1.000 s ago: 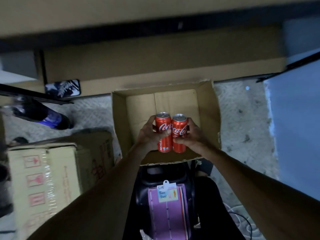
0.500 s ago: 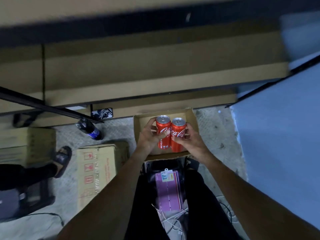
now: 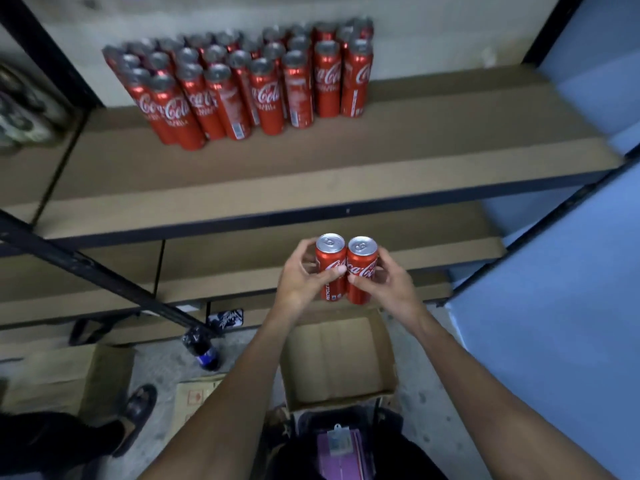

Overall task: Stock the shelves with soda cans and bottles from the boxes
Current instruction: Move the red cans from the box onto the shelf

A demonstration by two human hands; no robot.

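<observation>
Two red cola cans stand upright side by side in mid-air. My left hand (image 3: pixel 304 275) grips the left can (image 3: pixel 330 261) and my right hand (image 3: pixel 388 282) grips the right can (image 3: pixel 362 268). They hang in front of the lower shelf edge, above an open cardboard box (image 3: pixel 384 334) on the floor that shows only its bare bottom. On the upper wooden shelf (image 3: pixel 433 143) stands a block of several red cola cans (image 3: pixel 249 81), at its back left.
A dark soda bottle (image 3: pixel 202 348) stands on the floor by the black shelf post (image 3: pixel 104 275). Closed cardboard boxes (image 3: pixel 69 375) sit at the lower left, beside another person's shoe (image 3: pixel 138 407). A blue wall (image 3: pixel 554 306) bounds the right side.
Both hands have lifted the two cans up out of the box to shelf height. The view has risen, and the stocked upper shelf has come into sight.
</observation>
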